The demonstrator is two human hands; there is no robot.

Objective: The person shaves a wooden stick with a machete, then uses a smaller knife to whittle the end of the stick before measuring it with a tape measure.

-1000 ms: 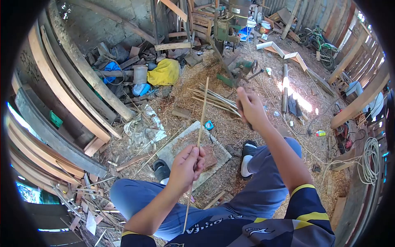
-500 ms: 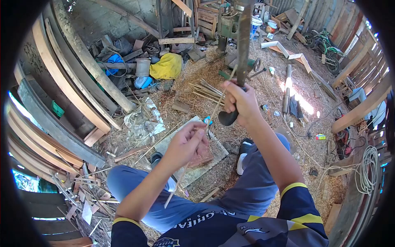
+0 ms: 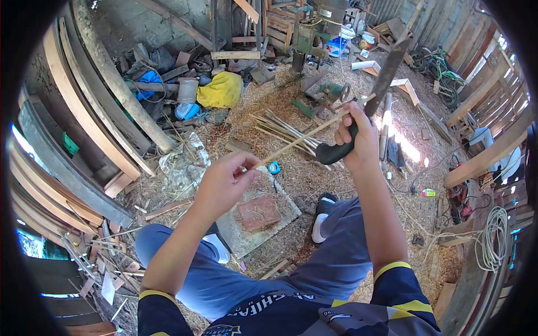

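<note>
1 knife [image 3: 386, 79] swung rightward, 1 strip [image 3: 303, 138]

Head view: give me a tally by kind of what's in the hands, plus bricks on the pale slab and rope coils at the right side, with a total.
Long knife: 1
Thin strip: 1
Reddish brick: 1
Rope coil: 1
Total: 4

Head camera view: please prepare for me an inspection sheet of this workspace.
Surface: ground strewn with shavings; slab bearing a reddish brick.
Job's things: thin stick; big knife, black handle.
Clutter: wood scraps, yellow cloth, bundle of sticks.
Hands: left hand pinches the stick; right hand grips the knife's handle.
Cables: dark cable on the ground; pale coil, cord or rope unclear.
Surroundings: plank wall, green bike.
</note>
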